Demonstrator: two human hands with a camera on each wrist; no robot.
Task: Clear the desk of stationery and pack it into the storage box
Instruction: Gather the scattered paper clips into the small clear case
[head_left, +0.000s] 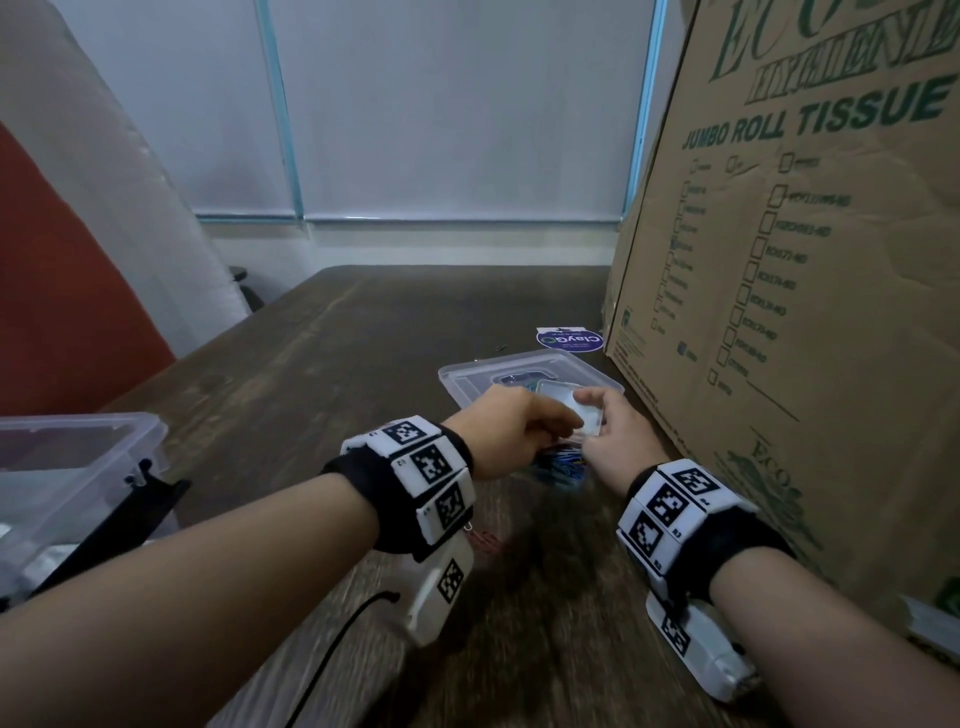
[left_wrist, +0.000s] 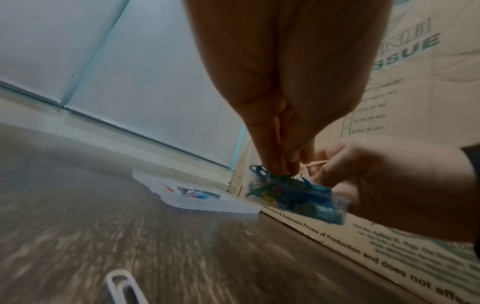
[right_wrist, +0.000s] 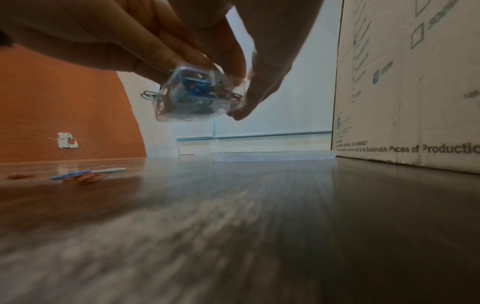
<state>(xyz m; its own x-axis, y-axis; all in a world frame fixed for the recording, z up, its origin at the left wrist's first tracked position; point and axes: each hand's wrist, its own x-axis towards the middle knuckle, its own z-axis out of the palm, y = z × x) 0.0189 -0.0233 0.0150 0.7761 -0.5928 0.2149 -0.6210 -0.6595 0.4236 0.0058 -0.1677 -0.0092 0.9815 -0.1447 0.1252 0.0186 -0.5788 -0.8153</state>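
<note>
We pinch paper clips (left_wrist: 283, 185) w/ left hand (head_left: 511, 428) into clip case (right_wrist: 197, 96), gripped by right hand (head_left: 613, 436). Loose clips (right_wrist: 83, 176) left on desk (head_left: 322, 374); storage box (head_left: 67, 467) far left, unpacked.

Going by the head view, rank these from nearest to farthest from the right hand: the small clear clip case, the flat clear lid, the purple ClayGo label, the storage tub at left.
1. Small clear clip case: held in the right hand.
2. Flat clear lid: just beyond the hands.
3. Purple ClayGo label: behind the lid, by the carton.
4. Storage tub: far left edge.
</note>
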